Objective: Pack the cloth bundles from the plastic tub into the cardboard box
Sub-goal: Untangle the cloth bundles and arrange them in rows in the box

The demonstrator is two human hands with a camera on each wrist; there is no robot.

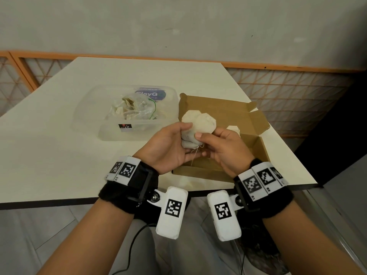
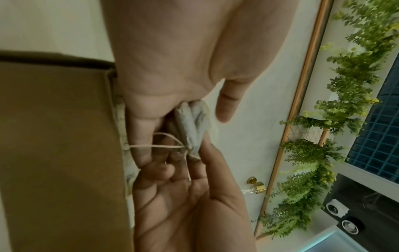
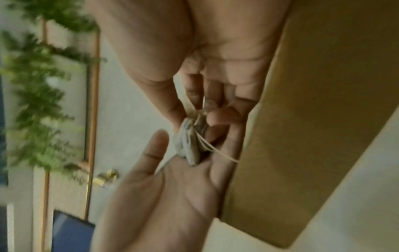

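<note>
A cream cloth bundle point(image 1: 198, 123) tied with string is held up over the near-left part of the open cardboard box point(image 1: 256, 147). My left hand point(image 1: 170, 144) cradles it from below, thumb against its left side. My right hand point(image 1: 217, 142) pinches its tied lower end. The left wrist view shows the bundle point(image 2: 194, 122) between my thumb and fingers, string hanging loose. In the blurred right wrist view, my fingertips pinch the knotted end of the bundle point(image 3: 187, 141). Another bundle point(image 1: 234, 129) lies inside the box. The clear plastic tub point(image 1: 89, 124) to the left holds several more.
Tub and box stand side by side on a white table point(image 1: 59, 155), whose front edge lies just before my wrists. The box lid point(image 1: 222, 108) stands open at the back, with a flap point(image 1: 260, 124) sticking out to the right. A wire fence panel point(image 1: 288, 96) runs behind.
</note>
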